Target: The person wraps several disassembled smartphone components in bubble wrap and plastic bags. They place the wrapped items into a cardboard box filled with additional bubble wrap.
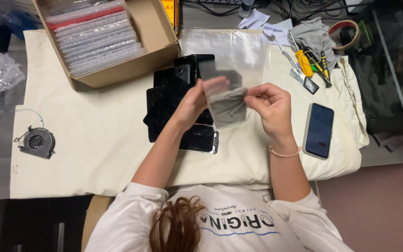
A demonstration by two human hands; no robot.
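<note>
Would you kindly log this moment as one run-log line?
left hand: holding clear plastic bag | right hand: pinching bag's other edge | below: stack of dark phone screens | surface: cream cloth

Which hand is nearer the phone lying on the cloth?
The right hand. It holds the translucent bag just left of the phone in the picture; the left hand grips the bag's far side, farther away.

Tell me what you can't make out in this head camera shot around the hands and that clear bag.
- What is inside the clear bag: the film blurs it to a grey patch.
- Left hand fingertips: behind the bag.
- Right hand grip: fingers curl at the bag's edge, contact unclear.
- Lower dark panels in the stack: covered by upper ones and the left forearm.
- Cardboard box: cut by the top edge.
</note>
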